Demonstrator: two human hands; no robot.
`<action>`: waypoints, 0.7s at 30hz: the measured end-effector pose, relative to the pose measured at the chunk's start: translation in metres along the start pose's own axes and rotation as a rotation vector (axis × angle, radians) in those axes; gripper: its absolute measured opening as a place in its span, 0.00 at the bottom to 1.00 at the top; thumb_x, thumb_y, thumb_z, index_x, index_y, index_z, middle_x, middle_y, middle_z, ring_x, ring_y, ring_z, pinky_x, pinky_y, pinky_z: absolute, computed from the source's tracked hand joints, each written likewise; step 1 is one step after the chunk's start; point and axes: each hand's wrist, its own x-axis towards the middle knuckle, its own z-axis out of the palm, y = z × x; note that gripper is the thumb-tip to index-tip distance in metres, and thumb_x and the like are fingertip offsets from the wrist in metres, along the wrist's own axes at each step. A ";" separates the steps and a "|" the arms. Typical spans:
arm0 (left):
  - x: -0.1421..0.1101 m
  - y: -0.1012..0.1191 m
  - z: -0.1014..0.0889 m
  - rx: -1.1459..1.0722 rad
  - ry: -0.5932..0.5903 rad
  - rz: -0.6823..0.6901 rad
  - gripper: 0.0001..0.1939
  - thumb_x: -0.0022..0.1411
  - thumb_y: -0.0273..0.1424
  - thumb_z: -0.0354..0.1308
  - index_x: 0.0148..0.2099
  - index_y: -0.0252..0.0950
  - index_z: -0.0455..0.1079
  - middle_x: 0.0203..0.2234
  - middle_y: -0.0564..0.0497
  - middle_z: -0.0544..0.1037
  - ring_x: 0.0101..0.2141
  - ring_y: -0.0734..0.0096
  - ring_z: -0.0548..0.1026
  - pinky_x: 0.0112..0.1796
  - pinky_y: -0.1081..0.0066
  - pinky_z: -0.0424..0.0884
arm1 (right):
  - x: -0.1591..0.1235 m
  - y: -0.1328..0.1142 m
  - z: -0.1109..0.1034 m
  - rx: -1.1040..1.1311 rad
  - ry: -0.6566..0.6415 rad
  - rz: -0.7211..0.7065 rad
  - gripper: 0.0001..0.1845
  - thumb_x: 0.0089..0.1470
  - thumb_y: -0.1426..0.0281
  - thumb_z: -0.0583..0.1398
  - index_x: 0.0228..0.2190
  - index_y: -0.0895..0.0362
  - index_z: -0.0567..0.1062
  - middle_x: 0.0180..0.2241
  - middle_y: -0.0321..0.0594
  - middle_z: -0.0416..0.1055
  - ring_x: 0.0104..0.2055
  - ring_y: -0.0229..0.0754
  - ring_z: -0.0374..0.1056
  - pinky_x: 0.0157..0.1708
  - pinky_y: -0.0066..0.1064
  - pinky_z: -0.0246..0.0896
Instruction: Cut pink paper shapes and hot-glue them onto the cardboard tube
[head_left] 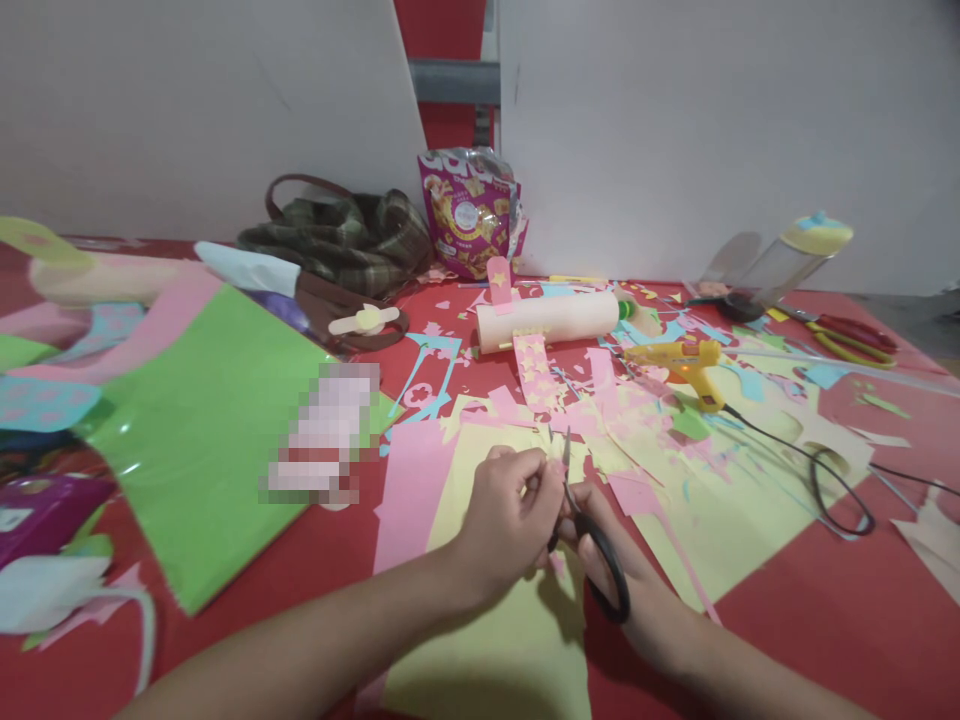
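Observation:
Black-handled scissors (619, 585) are in my right hand (637, 575), their blades pointing away from me and slightly apart. Beside the blades, my left hand (510, 515) is closed, thumb and fingers pinching a small piece of pink paper (559, 469) that is mostly hidden. Both hands meet above a pale yellow sheet (495, 650), which overlaps a pink sheet (409, 490) on the red table (330, 610). Just beyond them lies a cream tube (562, 318) with pink paper strips, one of them dotted with yellow stars (534, 365).
A yellow glue gun (694, 365) with a black cord (780, 450) lies at right among paper scraps. Behind it are red-handled pliers (855, 335) and a clear bottle (795, 260). A green sheet (217, 450), plaid bag (352, 235) and snack pouch (472, 215) are left and back.

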 end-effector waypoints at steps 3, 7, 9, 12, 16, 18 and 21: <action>0.000 0.000 0.002 0.041 0.019 0.004 0.18 0.58 0.30 0.42 0.16 0.36 0.51 0.07 0.58 0.59 0.16 0.77 0.60 0.29 0.72 0.59 | 0.000 -0.002 0.001 -0.012 -0.007 0.016 0.10 0.54 0.58 0.48 0.32 0.51 0.58 0.30 0.36 0.61 0.31 0.38 0.57 0.34 0.30 0.53; -0.002 0.000 0.005 0.070 0.059 0.007 0.19 0.58 0.29 0.42 0.15 0.35 0.50 0.07 0.58 0.57 0.16 0.78 0.57 0.29 0.72 0.59 | -0.001 -0.004 0.002 -0.077 0.014 0.032 0.10 0.54 0.59 0.47 0.32 0.52 0.56 0.29 0.35 0.59 0.32 0.38 0.56 0.35 0.31 0.52; -0.003 -0.001 0.006 0.076 0.075 0.009 0.19 0.58 0.29 0.42 0.15 0.35 0.50 0.07 0.58 0.57 0.15 0.79 0.56 0.29 0.73 0.58 | -0.002 -0.004 0.003 -0.130 0.031 0.033 0.11 0.54 0.58 0.47 0.32 0.52 0.56 0.30 0.35 0.58 0.32 0.38 0.55 0.35 0.31 0.52; -0.003 -0.002 0.007 0.076 0.084 0.034 0.19 0.57 0.29 0.42 0.15 0.35 0.49 0.08 0.58 0.56 0.16 0.79 0.57 0.28 0.74 0.58 | -0.002 -0.004 0.003 -0.191 0.046 0.039 0.11 0.54 0.58 0.46 0.32 0.52 0.55 0.30 0.35 0.57 0.32 0.39 0.54 0.35 0.32 0.52; -0.003 -0.003 0.007 0.069 0.105 0.062 0.18 0.57 0.28 0.42 0.16 0.35 0.49 0.10 0.58 0.55 0.17 0.79 0.57 0.27 0.74 0.57 | -0.001 -0.005 0.003 -0.252 0.063 0.029 0.12 0.54 0.57 0.46 0.32 0.53 0.55 0.28 0.35 0.56 0.30 0.39 0.53 0.35 0.33 0.53; -0.003 -0.004 0.007 0.070 0.101 0.066 0.18 0.58 0.28 0.42 0.16 0.35 0.48 0.10 0.58 0.55 0.17 0.79 0.57 0.27 0.74 0.56 | -0.001 -0.005 0.003 -0.278 0.071 0.025 0.12 0.54 0.57 0.46 0.32 0.53 0.55 0.28 0.35 0.55 0.30 0.39 0.52 0.34 0.33 0.53; -0.003 -0.004 0.008 0.071 0.090 0.065 0.18 0.58 0.28 0.42 0.16 0.34 0.48 0.10 0.58 0.55 0.17 0.79 0.57 0.27 0.74 0.56 | -0.001 -0.005 0.003 -0.291 0.070 0.019 0.11 0.54 0.58 0.46 0.32 0.53 0.55 0.29 0.35 0.55 0.31 0.39 0.52 0.34 0.33 0.53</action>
